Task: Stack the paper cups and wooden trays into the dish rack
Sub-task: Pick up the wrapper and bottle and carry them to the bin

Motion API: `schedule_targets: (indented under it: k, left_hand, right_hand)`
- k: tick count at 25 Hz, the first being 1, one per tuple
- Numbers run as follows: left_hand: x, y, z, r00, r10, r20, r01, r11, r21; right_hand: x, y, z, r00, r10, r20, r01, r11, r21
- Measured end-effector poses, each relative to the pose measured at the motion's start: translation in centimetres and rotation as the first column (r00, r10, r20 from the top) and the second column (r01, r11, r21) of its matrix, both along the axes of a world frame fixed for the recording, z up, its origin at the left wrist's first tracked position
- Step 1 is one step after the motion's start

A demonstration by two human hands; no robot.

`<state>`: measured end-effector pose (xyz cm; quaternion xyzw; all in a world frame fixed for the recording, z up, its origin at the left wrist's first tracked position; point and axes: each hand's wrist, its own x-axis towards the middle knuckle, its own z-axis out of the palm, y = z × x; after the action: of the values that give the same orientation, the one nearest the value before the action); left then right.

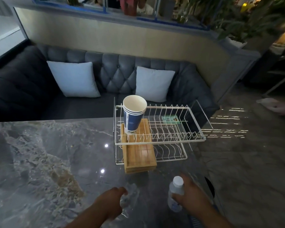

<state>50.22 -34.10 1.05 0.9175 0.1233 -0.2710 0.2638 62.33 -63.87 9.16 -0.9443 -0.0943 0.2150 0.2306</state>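
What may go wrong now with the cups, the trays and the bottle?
1. The stack of paper cups leans in the dish rack; a bump may tip it out.
2. The wooden trays stick out past the rack's front edge, so a passing hand may knock them.
3. The right hand holds a bottle near the table edge; it may fall.

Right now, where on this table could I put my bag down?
The marble table is bare left of the dish rack. It is crowded around the rack, where wooden trays jut out under stacked paper cups, and near the right hand holding a bottle.
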Motion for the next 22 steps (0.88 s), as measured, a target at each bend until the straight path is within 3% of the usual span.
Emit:
schedule_targets:
  k: [7, 10, 22]
  left_hand:
    - [0.8, -2.0, 0.0, 1.000, -0.025, 0.015, 0.025, 0.999, -0.032]
    - [1.8, -3.7, 0.1, 0.999, -0.033, 0.009, 0.033, 0.999, -0.039]
    - [9.4, -17.0, 0.7, 0.997, -0.074, 0.011, 0.073, 0.997, 0.030]
  right_hand:
    - [0.2, -1.8, 0.4, 0.999, 0.015, 0.048, -0.011, 0.995, -0.095]
    - [0.5, -3.6, -0.1, 0.998, -0.067, 0.011, 0.067, 0.997, -0.033]
    - [8.9, -16.2, -2.4, 0.995, -0.041, -0.087, 0.044, 0.998, 0.035]
